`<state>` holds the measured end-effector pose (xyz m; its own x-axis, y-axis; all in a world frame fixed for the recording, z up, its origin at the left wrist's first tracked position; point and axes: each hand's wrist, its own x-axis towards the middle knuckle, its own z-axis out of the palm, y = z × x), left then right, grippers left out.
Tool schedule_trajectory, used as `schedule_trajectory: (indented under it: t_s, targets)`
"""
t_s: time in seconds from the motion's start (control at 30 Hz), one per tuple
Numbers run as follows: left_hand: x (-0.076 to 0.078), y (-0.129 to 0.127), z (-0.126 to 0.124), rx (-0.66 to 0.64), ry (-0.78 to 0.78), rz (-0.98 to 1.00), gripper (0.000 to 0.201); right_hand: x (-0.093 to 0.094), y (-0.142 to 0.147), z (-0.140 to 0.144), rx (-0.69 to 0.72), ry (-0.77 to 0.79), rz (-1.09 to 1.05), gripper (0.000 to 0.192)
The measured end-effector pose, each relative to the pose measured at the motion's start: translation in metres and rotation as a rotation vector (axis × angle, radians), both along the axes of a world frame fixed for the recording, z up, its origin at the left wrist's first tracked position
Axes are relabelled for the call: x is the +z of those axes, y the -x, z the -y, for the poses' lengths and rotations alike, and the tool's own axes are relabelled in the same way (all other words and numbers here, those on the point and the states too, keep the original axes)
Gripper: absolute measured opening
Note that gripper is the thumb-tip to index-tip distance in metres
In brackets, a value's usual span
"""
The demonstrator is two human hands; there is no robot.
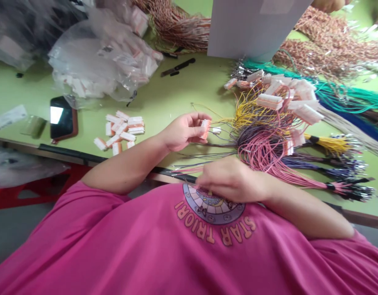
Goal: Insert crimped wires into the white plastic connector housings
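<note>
My left hand (184, 131) holds a small white and orange connector housing (204, 128) above the green table (182, 88), with thin wires trailing from it to the right. My right hand (230, 179) is lower, close to my pink shirt, its fingers pinched on thin pink wires (189, 168) at the table's near edge. To the right of both hands lies a tangle of pink, purple and yellow wires (268, 143) ending in several white connectors (284, 96).
A small heap of loose connector housings (121, 131) lies left of my left hand, with a phone (62, 118) further left. Clear plastic bags of parts (105, 61) fill the back left. A white box (253, 26), orange wire bundles (324, 45) and teal wires (345, 96) lie behind.
</note>
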<state>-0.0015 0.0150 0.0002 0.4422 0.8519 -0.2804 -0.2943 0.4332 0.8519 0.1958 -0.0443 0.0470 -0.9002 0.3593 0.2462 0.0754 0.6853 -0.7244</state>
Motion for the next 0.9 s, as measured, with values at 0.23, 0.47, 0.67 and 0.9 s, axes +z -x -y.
schedule_trajectory:
  t_s: [0.23, 0.47, 0.67, 0.9]
  targets:
    - [-0.002, 0.000, -0.003, 0.019, 0.007, 0.045, 0.049, -0.030, -0.018, -0.032, -0.746, -0.254, 0.179, 0.028]
    - [-0.003, 0.000, -0.002, 0.025, 0.005, 0.029, 0.056, -0.037, -0.012, -0.027, -0.797, -0.385, 0.283, 0.032]
    - [-0.010, -0.001, -0.002, 0.060, -0.154, 0.003, 0.056, -0.030, -0.008, -0.031, -0.770, -0.190, 0.336, 0.030]
    - [-0.009, -0.011, 0.007, 0.157, -0.287, -0.126, 0.058, -0.031, 0.000, -0.034, -0.717, -0.013, 0.276, 0.030]
